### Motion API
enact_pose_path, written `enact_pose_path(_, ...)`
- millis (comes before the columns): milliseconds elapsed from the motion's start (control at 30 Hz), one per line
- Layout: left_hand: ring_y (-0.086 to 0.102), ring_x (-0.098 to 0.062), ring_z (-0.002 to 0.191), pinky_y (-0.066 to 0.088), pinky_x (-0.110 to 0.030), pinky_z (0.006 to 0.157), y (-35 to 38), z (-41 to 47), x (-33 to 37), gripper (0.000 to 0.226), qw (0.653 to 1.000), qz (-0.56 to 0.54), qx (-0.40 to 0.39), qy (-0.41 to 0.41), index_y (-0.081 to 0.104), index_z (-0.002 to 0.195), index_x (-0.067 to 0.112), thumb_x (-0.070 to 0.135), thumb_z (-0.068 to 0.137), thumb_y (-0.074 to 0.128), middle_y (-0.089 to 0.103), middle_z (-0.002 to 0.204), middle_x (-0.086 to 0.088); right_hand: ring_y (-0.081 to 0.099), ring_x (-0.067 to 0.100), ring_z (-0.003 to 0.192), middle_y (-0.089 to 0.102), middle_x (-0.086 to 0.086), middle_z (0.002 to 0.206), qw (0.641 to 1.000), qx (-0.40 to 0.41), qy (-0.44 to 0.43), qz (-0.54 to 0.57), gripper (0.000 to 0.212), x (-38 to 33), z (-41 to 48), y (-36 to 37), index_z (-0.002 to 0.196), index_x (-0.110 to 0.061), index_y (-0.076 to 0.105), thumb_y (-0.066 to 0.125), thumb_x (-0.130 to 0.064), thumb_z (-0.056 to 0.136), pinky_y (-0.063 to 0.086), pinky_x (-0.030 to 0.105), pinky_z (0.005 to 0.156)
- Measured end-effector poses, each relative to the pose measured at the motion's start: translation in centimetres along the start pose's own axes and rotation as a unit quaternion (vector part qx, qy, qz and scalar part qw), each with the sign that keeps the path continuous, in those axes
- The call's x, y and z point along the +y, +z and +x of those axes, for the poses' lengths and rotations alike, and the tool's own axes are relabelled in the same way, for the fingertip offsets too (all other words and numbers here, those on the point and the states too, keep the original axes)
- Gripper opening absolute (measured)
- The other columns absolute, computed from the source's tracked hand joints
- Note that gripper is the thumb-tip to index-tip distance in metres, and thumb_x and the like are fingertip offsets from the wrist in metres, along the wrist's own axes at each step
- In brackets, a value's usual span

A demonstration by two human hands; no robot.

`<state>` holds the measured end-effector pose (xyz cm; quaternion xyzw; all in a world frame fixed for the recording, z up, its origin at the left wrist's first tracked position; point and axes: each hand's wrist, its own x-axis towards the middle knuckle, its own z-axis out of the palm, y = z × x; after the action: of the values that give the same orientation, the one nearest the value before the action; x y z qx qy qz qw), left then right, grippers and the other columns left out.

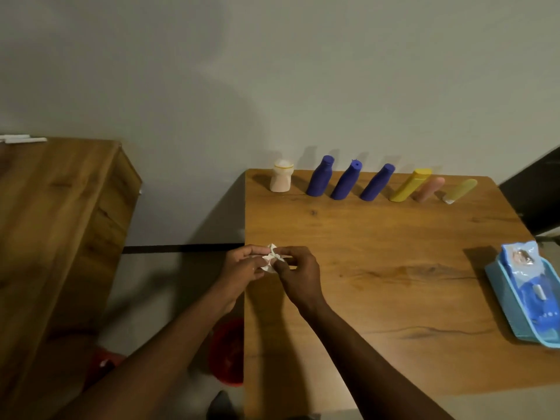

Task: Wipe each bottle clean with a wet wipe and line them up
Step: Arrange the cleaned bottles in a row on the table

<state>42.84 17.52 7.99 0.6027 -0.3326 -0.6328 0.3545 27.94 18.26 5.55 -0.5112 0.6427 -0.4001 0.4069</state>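
Wood grain with dark knots ran across the smooth table (378, 283) in the head view. Over its left edge the left hand (242, 268) and the right hand (298, 275) were close together. The fingertips of both pinched a small white wet wipe (270, 258), crumpled into a soft wad between them.

Along the table's far edge, by the plain wall, seven bottles stood in a row. At the left was a squat cream bottle (281, 180) with a rounded top. Next came three violet-blue bottles (345, 184), matte and narrow-necked. After them stood a slim yellow bottle (409, 185) with a flat cap, then a rounded pink bottle (428, 189). A pale yellow bottle (462, 190), blurred, ended the row at the right.

Near the table's right edge, a light blue plastic tray (515, 313) held a glossy blue wipes pack (524, 268). A wooden cabinet (60, 222) stood apart to the left. A round red bin (227, 350) sat on the floor just beside the table.
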Motion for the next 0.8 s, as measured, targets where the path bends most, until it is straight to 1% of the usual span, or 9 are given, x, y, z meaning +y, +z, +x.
enact_pose_path(100, 0.073, -0.023, 0.11, 0.063, -0.032, 0.086, -3.7, -0.2, -0.8, 0.02, 1.0, -0.005, -0.003, 0.002, 0.078, 0.109, 0.013, 0.001, 0.1, 0.064, 0.074, 0.12, -0.006, 0.065, 0.004, 0.099, 0.067, -0.009, 0.109, 1.0, -0.007, 0.01, -0.012, 0.017, -0.5, -1.0, 3.9, 0.107, -0.018, 0.075, 0.072, -0.019, 0.09, 0.058, 0.031, 0.087)
enact_pose_path(200, 0.071, -0.018, 0.104, 0.057, -0.026, 0.077, -6.5, -0.1, -2.1, 0.02, 1.0, 0.006, 0.024, 0.0, 0.079, 0.109, 0.018, 0.007, 0.1, 0.066, 0.075, 0.115, -0.001, 0.071, 0.009, 0.094, 0.073, -0.007, 0.107, 0.999, -0.032, 0.042, -0.007, 0.023, -0.8, -1.6, 7.4, 0.111, -0.019, 0.075, 0.067, -0.024, 0.089, 0.06, 0.041, 0.085)
enact_pose_path(267, 0.071, -0.019, 0.105, 0.057, -0.029, 0.083, -7.7, -0.4, -3.2, 0.019, 0.999, -0.002, 0.035, -0.001, 0.081, 0.107, 0.019, 0.009, 0.099, 0.067, 0.077, 0.112, -0.001, 0.072, 0.009, 0.094, 0.075, -0.006, 0.105, 0.997, -0.049, 0.06, 0.002, 0.026, -0.7, -2.5, 9.0, 0.112, -0.019, 0.076, 0.063, -0.023, 0.09, 0.06, 0.043, 0.086)
enact_pose_path(333, 0.073, -0.023, 0.11, 0.058, -0.035, 0.094, -9.8, -0.4, -5.2, 0.018, 0.998, -0.028, 0.058, -0.013, 0.082, 0.105, 0.019, 0.009, 0.098, 0.068, 0.079, 0.111, -0.003, 0.071, 0.008, 0.096, 0.076, -0.006, 0.104, 0.995, -0.078, 0.066, -0.006, 0.028, -0.4, -3.5, 11.7, 0.114, -0.02, 0.076, 0.059, -0.023, 0.092, 0.059, 0.042, 0.087)
enact_pose_path(433, 0.072, -0.029, 0.111, 0.057, -0.034, 0.093, -11.4, -0.4, -7.9, 0.018, 0.993, -0.057, 0.094, -0.035, 0.082, 0.106, 0.014, 0.01, 0.099, 0.066, 0.08, 0.107, -0.007, 0.07, 0.008, 0.093, 0.076, -0.005, 0.097, 0.991, -0.098, 0.09, 0.014, 0.026, 0.2, -5.3, 14.6, 0.106, -0.018, 0.077, 0.054, -0.02, 0.094, 0.059, 0.039, 0.086)
enact_pose_path(533, 0.072, -0.032, 0.112, 0.056, -0.043, 0.097, -12.5, -0.2, -10.2, 0.018, 0.988, -0.081, 0.112, -0.069, 0.081, 0.109, 0.012, 0.017, 0.099, 0.067, 0.08, 0.108, -0.013, 0.066, -0.002, 0.078, 0.072, -0.003, 0.086, 0.987, -0.093, 0.119, 0.051, 0.026, 1.0, -6.4, 16.7, 0.096, -0.011, 0.073, 0.047, -0.007, 0.101, 0.055, 0.019, 0.069)
enact_pose_path(600, 0.074, -0.03, 0.109, 0.057, -0.038, 0.09, -13.2, 0.1, -12.0, 0.018, 0.987, -0.081, 0.112, -0.087, 0.081, 0.109, 0.013, 0.019, 0.098, 0.067, 0.081, 0.106, -0.012, 0.065, -0.001, 0.074, 0.071, 0.003, 0.086, 0.985, -0.082, 0.134, 0.066, 0.027, 2.3, -7.4, 18.3, 0.097, -0.003, 0.07, 0.044, -0.007, 0.103, 0.051, 0.015, 0.063)
enact_pose_path(700, 0.075, -0.019, 0.092, 0.056, -0.019, 0.067, -13.7, 0.7, -14.6, 0.015, 0.983, -0.093, 0.113, -0.112, 0.081, 0.103, 0.016, 0.016, 0.098, 0.066, 0.082, 0.09, -0.002, 0.07, 0.015, 0.081, 0.073, 0.006, 0.086, 0.983, -0.049, 0.161, 0.069, 0.028, 5.1, -9.0, 20.9, 0.093, -0.01, 0.07, 0.044, -0.014, 0.101, 0.059, 0.035, 0.071)
enact_pose_path(800, 0.075, -0.009, 0.075, 0.054, -0.018, 0.061, -14.0, 1.1, -17.3, 0.015, 0.978, -0.104, 0.108, -0.146, 0.077, 0.091, 0.024, 0.014, 0.099, 0.067, 0.08, 0.08, 0.005, 0.07, 0.014, 0.08, 0.072, -0.003, 0.083, 0.979, -0.005, 0.204, 0.031, 0.026, 7.9, -10.4, 23.1, 0.091, -0.023, 0.068, 0.043, -0.025, 0.097, 0.061, 0.043, 0.078)
